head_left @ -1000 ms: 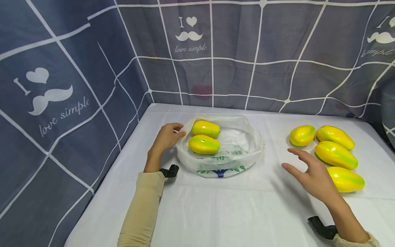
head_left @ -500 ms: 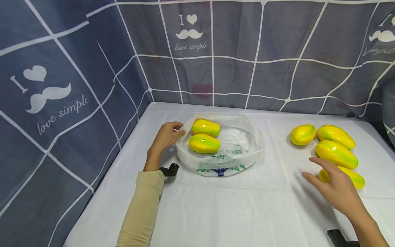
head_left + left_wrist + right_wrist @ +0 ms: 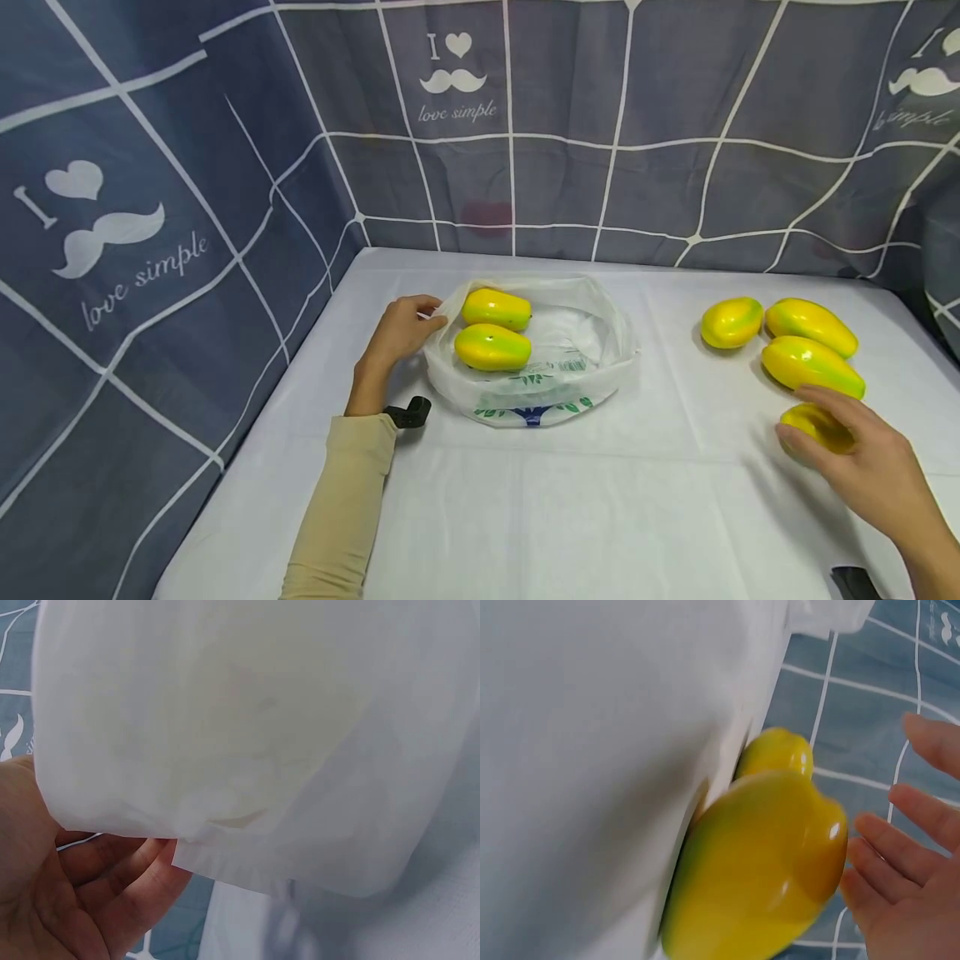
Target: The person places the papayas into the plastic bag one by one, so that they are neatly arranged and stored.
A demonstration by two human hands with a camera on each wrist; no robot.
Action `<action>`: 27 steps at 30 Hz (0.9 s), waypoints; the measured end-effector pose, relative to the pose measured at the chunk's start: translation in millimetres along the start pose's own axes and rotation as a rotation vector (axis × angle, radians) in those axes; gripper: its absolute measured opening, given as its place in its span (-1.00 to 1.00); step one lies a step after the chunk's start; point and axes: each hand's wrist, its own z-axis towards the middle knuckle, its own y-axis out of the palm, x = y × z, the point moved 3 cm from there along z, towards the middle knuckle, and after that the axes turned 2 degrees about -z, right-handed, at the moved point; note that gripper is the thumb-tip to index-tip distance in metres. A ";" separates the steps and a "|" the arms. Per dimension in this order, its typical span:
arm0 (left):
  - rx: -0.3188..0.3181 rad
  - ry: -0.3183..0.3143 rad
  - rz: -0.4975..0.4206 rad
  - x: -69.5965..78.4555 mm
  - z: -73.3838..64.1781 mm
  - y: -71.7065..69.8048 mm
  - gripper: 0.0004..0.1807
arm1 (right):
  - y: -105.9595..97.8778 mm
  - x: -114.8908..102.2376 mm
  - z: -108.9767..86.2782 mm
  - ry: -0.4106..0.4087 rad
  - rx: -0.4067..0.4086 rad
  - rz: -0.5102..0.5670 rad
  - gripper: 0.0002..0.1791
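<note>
Head view: nearest papaya (image 3: 820, 425) between my spread right fingers (image 3: 843, 406) and thumb, ungripped!
Long axis mostly hidden; left fingers (image 3: 141, 906) pinch plastic bag (image 3: 555, 395).

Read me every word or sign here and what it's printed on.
"I (heart) love simple", with mustache: left cloth.
"I (heart) love simple", with mustache: back cloth, left of centre.
"I (heart) … simple", with mustache: back cloth, far right; middle word unclear.
Plastic bag: green print, too small to read.
Wrist views: lettering too small or blurred.
</note>
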 end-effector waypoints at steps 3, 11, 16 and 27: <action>-0.004 -0.004 0.002 0.6 -0.3 -1.1 -0.56 | -4.2 8.6 -0.3 0.013 -0.007 -0.012 -0.34; -0.007 0.009 -0.011 2.1 -0.5 -1.7 -0.58 | -6.2 33.2 1.3 0.087 -0.105 -0.079 -0.21; -0.013 0.011 -0.007 2.0 -0.1 -1.2 -0.56 | -3.9 41.1 1.3 0.084 -0.172 -0.136 -0.15; -0.018 0.011 -0.001 0.9 0.1 -1.0 -0.57 | -3.6 48.7 1.7 0.002 -0.175 -0.196 -0.08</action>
